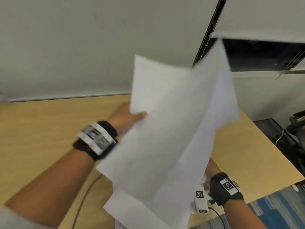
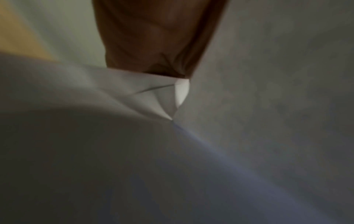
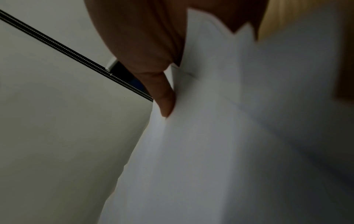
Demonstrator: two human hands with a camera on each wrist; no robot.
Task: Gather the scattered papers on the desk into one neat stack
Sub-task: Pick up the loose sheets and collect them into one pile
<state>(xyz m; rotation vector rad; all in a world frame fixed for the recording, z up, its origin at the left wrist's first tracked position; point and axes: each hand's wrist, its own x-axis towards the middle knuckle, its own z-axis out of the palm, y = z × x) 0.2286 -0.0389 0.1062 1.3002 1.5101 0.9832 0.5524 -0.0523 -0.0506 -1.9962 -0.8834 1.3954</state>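
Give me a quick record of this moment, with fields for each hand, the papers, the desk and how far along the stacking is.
left hand: grips the left edge of the papers
right hand: mostly hidden in the head view; thumb pinches the papers
papers: white sheets lifted off the desk, fanned, edges not lined up
desk: light wood
progress: sheets gathered in hand, not yet squared into a neat stack

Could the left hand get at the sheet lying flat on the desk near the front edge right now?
Probably not: the left hand is gripping the raised papers, which hang over that sheet.
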